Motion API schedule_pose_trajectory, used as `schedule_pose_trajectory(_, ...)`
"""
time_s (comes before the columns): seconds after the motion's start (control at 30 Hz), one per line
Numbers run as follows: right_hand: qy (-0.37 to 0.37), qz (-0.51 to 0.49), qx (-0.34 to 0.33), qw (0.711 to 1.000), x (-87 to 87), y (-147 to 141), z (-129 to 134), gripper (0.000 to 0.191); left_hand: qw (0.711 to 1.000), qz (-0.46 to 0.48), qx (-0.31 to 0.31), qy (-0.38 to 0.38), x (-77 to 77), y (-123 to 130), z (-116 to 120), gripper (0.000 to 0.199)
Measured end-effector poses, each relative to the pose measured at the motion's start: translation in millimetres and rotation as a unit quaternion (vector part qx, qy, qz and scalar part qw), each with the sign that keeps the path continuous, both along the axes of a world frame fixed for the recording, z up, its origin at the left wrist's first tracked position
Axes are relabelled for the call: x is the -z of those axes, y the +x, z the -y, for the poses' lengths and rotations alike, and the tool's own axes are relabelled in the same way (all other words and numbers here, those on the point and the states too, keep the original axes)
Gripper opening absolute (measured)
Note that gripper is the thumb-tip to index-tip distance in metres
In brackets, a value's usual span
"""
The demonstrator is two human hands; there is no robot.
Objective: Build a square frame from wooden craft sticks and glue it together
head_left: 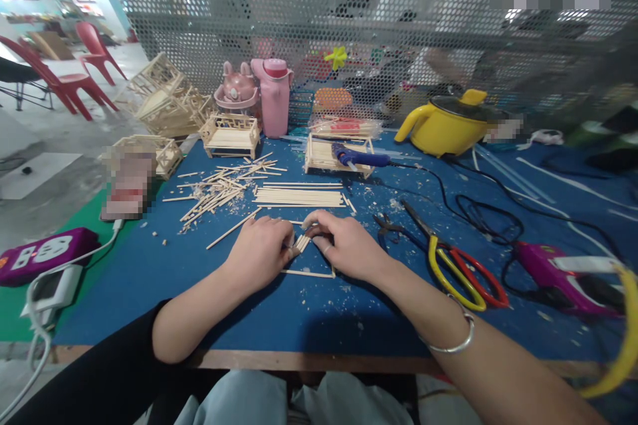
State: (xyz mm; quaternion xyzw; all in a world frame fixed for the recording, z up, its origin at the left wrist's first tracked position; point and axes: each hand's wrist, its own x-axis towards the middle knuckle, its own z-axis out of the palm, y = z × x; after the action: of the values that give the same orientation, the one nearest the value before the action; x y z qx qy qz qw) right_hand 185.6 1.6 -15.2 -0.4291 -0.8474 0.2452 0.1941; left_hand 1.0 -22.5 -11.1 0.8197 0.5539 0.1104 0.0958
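Several short wooden sticks [302, 243] are pinched side by side between my two hands, low over the blue tabletop. My left hand [264, 249] has its fingers closed on their left end. From the right, my right hand [346, 242] grips the same sticks with curled fingers. Under and around the hands lie longer thin sticks, one of them [308, 273] just below the fingers. A row of parallel long sticks [299, 196] lies beyond the hands, and a loose pile of sticks [219, 192] is to its left.
Scissors [456, 265] and pliers [399, 229] lie right of my hands. A blue glue gun [359, 157] rests on a small wooden frame [323, 158]. Behind are a small wooden bed [230, 136], a pink bottle [275, 99] and a yellow pot [446, 126]. A phone [130, 182] is left.
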Motion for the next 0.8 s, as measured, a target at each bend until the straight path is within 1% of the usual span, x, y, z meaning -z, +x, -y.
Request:
schedule_pose_trajectory(0.2, 0.025, 0.001, -0.006, 1.000, -2.0, 1, 0, 0.032, 0.998, 0.058, 0.012, -0.030, -2.9, -4, 2, 0.009)
schedule_pose_trajectory(0.27, 0.041, 0.001, 0.001, 0.999, -4.1, 3, -1, 0.033, 0.997, 0.062, 0.011, -0.038, -6.2, -8, 2, 0.005)
schedule_pose_trajectory(0.33, 0.063, -0.009, 0.022, 0.998, -6.7, 5, -3, 0.032, 0.997, 0.064, 0.003, -0.037, -10.3, -12, 2, 0.006)
schedule_pose_trajectory(0.43, 0.107, -0.035, 0.078, 0.991, -10.9, 11, -6, 0.020, 0.995, 0.095, -0.038, -0.005, -15.9, -21, -1, 0.003)
schedule_pose_trajectory(0.5, 0.126, -0.055, 0.113, 0.984, -13.7, 14, -8, 0.007, 0.987, 0.127, -0.087, 0.037, -18.0, -27, -3, 0.007)
schedule_pose_trajectory(0.53, 0.130, -0.063, 0.127, 0.981, -14.9, 16, -9, 0.005, 0.982, 0.140, -0.112, 0.058, -18.4, -29, -4, 0.010)
schedule_pose_trajectory(0.6, 0.135, -0.075, 0.148, 0.977, -16.9, 18, -9, 0.017, 0.974, 0.153, -0.143, 0.088, -18.1, -30, -5, 0.016)
schedule_pose_trajectory(0.63, 0.138, -0.075, 0.153, 0.976, -17.6, 18, -9, 0.023, 0.973, 0.153, -0.145, 0.095, -17.4, -30, -5, 0.020)
schedule_pose_trajectory(0.7, 0.149, -0.068, 0.148, 0.975, -18.3, 19, -9, 0.033, 0.976, 0.148, -0.129, 0.099, -15.6, -28, -4, 0.028)
schedule_pose_trajectory(0.8, 0.179, -0.067, 0.113, 0.975, -17.3, 19, -9, 0.043, 0.980, 0.138, -0.106, 0.094, -13.2, -25, -3, 0.038)
